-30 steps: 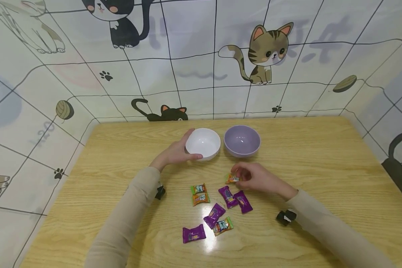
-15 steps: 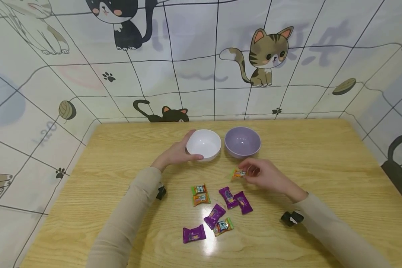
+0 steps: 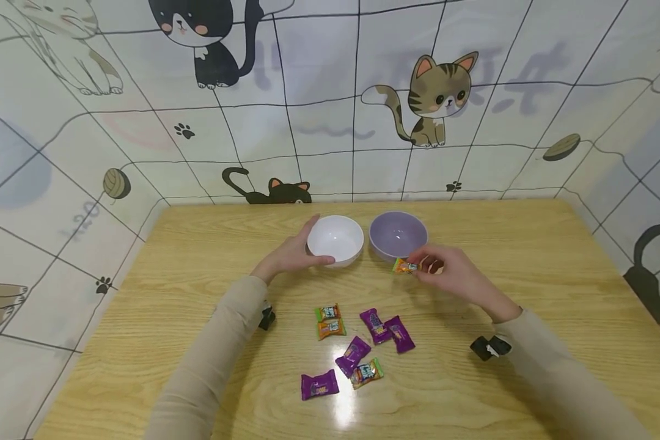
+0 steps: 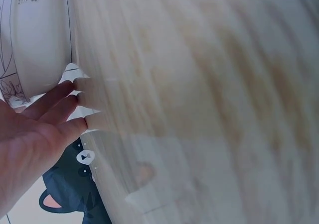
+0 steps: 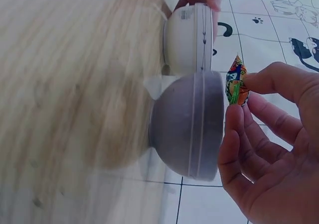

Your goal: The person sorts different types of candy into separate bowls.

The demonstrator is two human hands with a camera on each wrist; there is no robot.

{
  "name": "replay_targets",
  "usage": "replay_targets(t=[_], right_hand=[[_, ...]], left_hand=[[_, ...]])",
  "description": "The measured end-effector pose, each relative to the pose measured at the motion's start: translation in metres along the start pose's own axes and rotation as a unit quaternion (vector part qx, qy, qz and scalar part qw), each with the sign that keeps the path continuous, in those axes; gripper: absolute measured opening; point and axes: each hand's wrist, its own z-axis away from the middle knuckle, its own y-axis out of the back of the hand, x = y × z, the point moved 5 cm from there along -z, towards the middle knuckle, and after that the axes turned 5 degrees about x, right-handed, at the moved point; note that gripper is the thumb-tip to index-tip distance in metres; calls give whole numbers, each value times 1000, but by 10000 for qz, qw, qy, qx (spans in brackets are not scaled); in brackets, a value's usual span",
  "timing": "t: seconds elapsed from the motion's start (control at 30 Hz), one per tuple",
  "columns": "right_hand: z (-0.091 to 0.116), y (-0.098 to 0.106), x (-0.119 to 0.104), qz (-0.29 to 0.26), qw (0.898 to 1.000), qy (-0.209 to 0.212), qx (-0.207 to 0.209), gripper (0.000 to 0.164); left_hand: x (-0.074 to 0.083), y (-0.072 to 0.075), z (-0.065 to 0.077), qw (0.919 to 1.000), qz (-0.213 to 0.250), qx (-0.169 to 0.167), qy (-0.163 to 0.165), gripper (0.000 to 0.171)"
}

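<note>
My left hand holds the white bowl from its left side, the thumb along the near rim and the fingers round the far side. My right hand pinches an orange-and-green wrapped candy between thumb and fingertips. In the right wrist view the candy is raised to rim height beside the purple bowl. The purple bowl stands upright just right of the white one; its inside shows no candy, nor does the white bowl's.
On the table nearer the person lie several purple wrapped candies. Two orange-and-green candies lie close together to their left, and another green-edged candy sits against a purple one. A cat-print backdrop rises behind the table.
The right hand has lifted the orange-and-green candy and carried it away from the person, to the purple bowl's near rim. The left hand stays on the white bowl.
</note>
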Motion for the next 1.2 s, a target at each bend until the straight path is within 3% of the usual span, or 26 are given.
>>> replay_targets(t=[0.33,0.6,1.0,1.2], right_hand=[[-13,18,4,316,9993,-155,145,17],[-24,25,14,178,9983,-444,344,16],[-48,26,19,236,9966,-640,455,17],[-50,24,23,156,9963,-605,583,26]], left_hand=[[0,-1,1,10000,-10,4,38,109],[0,0,2,9999,-94,30,70,108],[-1,1,1,9998,-126,-45,113,108],[-2,1,1,9998,-138,-86,74,109]])
